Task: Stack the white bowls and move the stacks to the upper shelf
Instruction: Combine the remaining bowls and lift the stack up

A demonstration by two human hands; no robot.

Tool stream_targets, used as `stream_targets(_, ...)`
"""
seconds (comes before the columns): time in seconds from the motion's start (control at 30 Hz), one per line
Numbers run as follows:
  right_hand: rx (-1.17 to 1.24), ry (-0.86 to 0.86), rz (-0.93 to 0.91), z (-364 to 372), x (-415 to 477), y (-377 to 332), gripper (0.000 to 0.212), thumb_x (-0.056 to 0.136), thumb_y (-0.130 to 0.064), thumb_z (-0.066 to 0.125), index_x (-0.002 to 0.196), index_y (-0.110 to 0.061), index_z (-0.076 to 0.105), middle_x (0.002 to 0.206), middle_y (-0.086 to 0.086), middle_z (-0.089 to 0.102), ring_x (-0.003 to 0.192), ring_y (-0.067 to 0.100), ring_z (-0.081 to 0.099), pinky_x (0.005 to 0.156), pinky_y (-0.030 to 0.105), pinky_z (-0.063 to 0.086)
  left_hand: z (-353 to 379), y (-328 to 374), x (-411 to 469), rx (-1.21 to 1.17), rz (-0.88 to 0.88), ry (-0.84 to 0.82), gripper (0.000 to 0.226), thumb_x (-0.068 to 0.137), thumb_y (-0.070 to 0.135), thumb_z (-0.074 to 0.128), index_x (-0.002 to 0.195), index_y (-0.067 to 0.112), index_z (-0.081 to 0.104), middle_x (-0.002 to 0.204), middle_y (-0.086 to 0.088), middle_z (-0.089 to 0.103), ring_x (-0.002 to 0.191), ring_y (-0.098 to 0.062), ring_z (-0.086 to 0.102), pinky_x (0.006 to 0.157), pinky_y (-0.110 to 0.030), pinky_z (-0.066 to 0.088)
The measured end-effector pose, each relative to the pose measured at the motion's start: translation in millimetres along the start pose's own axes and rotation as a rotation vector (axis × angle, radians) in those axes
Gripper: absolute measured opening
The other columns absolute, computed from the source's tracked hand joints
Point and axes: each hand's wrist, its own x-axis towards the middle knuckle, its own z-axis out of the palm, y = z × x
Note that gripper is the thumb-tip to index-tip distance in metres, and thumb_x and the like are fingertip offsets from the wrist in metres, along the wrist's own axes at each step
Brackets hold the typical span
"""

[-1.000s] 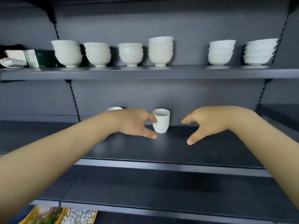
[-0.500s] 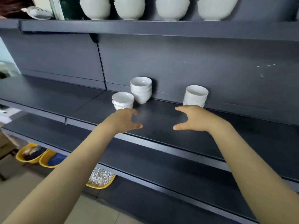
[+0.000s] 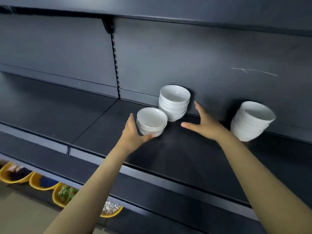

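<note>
The left hand (image 3: 133, 132) cups the short stack (image 3: 152, 121) of white bowls on the dark shelf (image 3: 101, 124), fingers against its 9 o'clock side and thumb curled along its base. At the stack's 1 o'clock, nearly touching it, stands the tall stack (image 3: 173, 102). The right hand (image 3: 202, 122) hovers at that stack's 4 o'clock, fingers spread wide and holding nothing (a small gap shows between them). At the hand's 3 o'clock sits a blurred third stack (image 3: 251, 122). The upper shelf (image 3: 202, 19) runs overhead.
</note>
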Motion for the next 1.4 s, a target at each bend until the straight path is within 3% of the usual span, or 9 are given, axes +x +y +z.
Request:
stream_targets(0.2, 0.419, 0.156, 0.056, 35, 54, -13, 0.114, 0.074, -0.051, 0.078, 0.155, -0.034, -0.001, 0.159, -0.018, 0.021, 0.144, 0.005, 0.025, 0.119, 0.038, 0.025, -6, -29, 45, -0.15, 0.192, -0.092, 0.106, 0.064, 0.035, 0.089, 0.149, 0.028, 0.027, 0.14, 0.015, 0.047, 0.128, -0.005, 0.045, 0.104, -0.022, 0.039)
stream_targets(0.33, 0.5, 0.283, 0.014, 48, 69, -16, 0.07, 0.08, -0.028, 0.08, 0.131, -0.046, 0.035, 0.138, -0.022, 0.045, 0.13, 0.007, 0.047, 0.11, 0.032, 0.039, -14, -40, 55, -0.194, 0.255, -0.061, 0.087, 0.063, 0.027, 0.09, 0.131, 0.043, 0.04, 0.123, 0.022, 0.055, 0.109, 0.006, 0.053, 0.083, -0.001, 0.041)
stream_targets(0.47, 0.573, 0.344, -0.019, 57, 79, -19, 0.068, 0.078, -0.017, 0.081, 0.122, -0.047, 0.04, 0.129, -0.019, 0.053, 0.122, 0.004, 0.053, 0.099, 0.021, 0.046, -30, -51, 65, -0.224, 0.26, -0.018, 0.086, 0.063, 0.025, 0.09, 0.131, 0.041, 0.04, 0.115, 0.029, 0.052, 0.102, 0.017, 0.05, 0.078, 0.005, 0.036)
stream_targets(0.57, 0.608, 0.386, -0.017, 65, 85, -22, 0.07, 0.079, -0.011, 0.08, 0.126, -0.04, 0.037, 0.125, -0.021, 0.053, 0.115, -0.004, 0.053, 0.089, 0.01, 0.048, -42, -58, 75, -0.249, 0.239, 0.022, 0.08, 0.065, 0.022, 0.089, 0.126, 0.042, 0.04, 0.112, 0.03, 0.053, 0.099, 0.023, 0.049, 0.075, 0.005, 0.036)
stream_targets(0.67, 0.657, 0.422, 0.008, 71, 90, -22, 0.076, 0.079, -0.01, 0.08, 0.134, -0.03, 0.032, 0.131, -0.013, 0.052, 0.114, -0.006, 0.052, 0.087, 0.009, 0.048, -51, -63, 86, -0.265, 0.222, 0.046, 0.083, 0.065, 0.025, 0.088, 0.135, 0.031, 0.043, 0.122, 0.02, 0.055, 0.107, 0.007, 0.052, 0.078, 0.002, 0.037)
stream_targets(0.87, 0.673, 0.357, 0.061, 71, 96, -19, 0.099, 0.063, -0.038, 0.089, 0.143, -0.03, 0.03, 0.139, -0.008, 0.053, 0.126, 0.008, 0.052, 0.105, 0.044, 0.047, -53, -72, 101, -0.246, 0.192, 0.051, 0.104, 0.066, 0.036, 0.087, 0.15, 0.025, 0.026, 0.144, 0.01, 0.045, 0.131, -0.009, 0.043, 0.105, -0.025, 0.039)
stream_targets(1.03, 0.697, 0.343, 0.072, 71, 100, -19, 0.108, 0.054, -0.043, 0.091, 0.142, -0.03, 0.03, 0.138, -0.006, 0.053, 0.126, 0.01, 0.053, 0.104, 0.052, 0.046, -55, -76, 85, -0.28, 0.056, 0.011, 0.112, 0.074, 0.038, 0.081, 0.156, 0.014, 0.008, 0.152, 0.0, 0.041, 0.137, -0.014, 0.042, 0.107, -0.023, 0.034)
stream_targets(1.23, 0.712, 0.388, 0.063, 72, 101, -19, 0.1, 0.052, -0.039, 0.089, 0.136, -0.031, 0.035, 0.133, -0.007, 0.056, 0.122, 0.008, 0.056, 0.101, 0.052, 0.049, -55, -84, 33, -0.186, 0.084, -0.061, 0.076, 0.079, 0.03, 0.079, 0.144, 0.015, 0.042, 0.141, 0.003, 0.049, 0.125, -0.007, 0.045, 0.099, -0.015, 0.033)
stream_targets(1.4, 0.691, 0.444, 0.068, 74, 99, -21, 0.104, 0.05, -0.037, 0.093, 0.136, -0.026, 0.034, 0.132, -0.007, 0.055, 0.119, 0.006, 0.056, 0.101, 0.044, 0.051, -36, -65, 36, -0.087, 0.179, -0.234, 0.068, 0.083, 0.034, 0.074, 0.142, 0.017, 0.045, 0.14, 0.006, 0.05, 0.124, -0.004, 0.046, 0.1, -0.013, 0.034)
